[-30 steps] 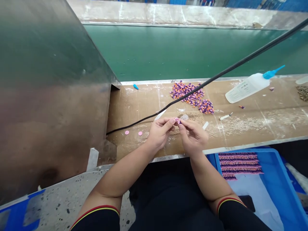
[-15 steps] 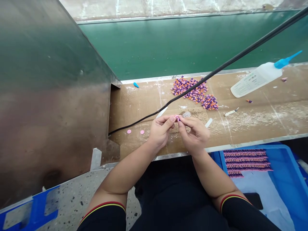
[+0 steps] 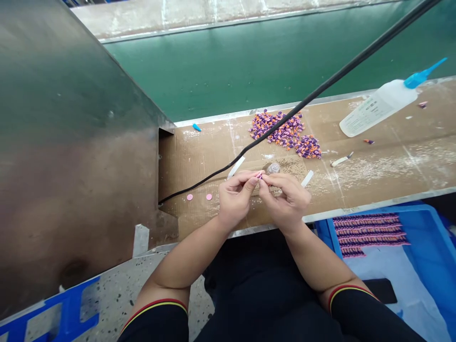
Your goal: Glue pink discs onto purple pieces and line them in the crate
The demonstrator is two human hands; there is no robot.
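Pink and purple: a tiny moulded piece [image 3: 260, 175], mostly hidden, pinched in the air between the fingertips of the left hand [image 3: 235, 199] and the right hand [image 3: 287, 202], just above the cardboard-covered bench [image 3: 199, 161]. Both grips closed on it, thumbs and forefingers meeting from either side, the remaining fingers curled in beneath. Judged very light, going by its size and so delicate a pinch; stiff or soft impossible to tell from here, though probably slippery and easily dropped — best taken by its edges, between the fingertip pads, with little pressure. Forearms angled inward from the near edge of the bench, wrists raised, elbows well apart, black sleeves [image 3: 153, 323] edged with red-and-yellow bands. Just beyond the hands, a small clear plastic cup [image 3: 273, 168], untouched; to the left, two flat pink discs [image 3: 209, 196] lying apart on the cardboard. Farther off, a heap of purple-and-orange pieces [image 3: 281, 130], a black cable [image 3: 302, 103] slanting across it — and at far right, a white squeeze bottle [image 3: 377, 108] on its side, with a blue nozzle [image 3: 420, 77]. Near right, below the bench, a blue plastic crate [image 3: 427, 247] holding rows of pink-and-purple strips [image 3: 370, 232].
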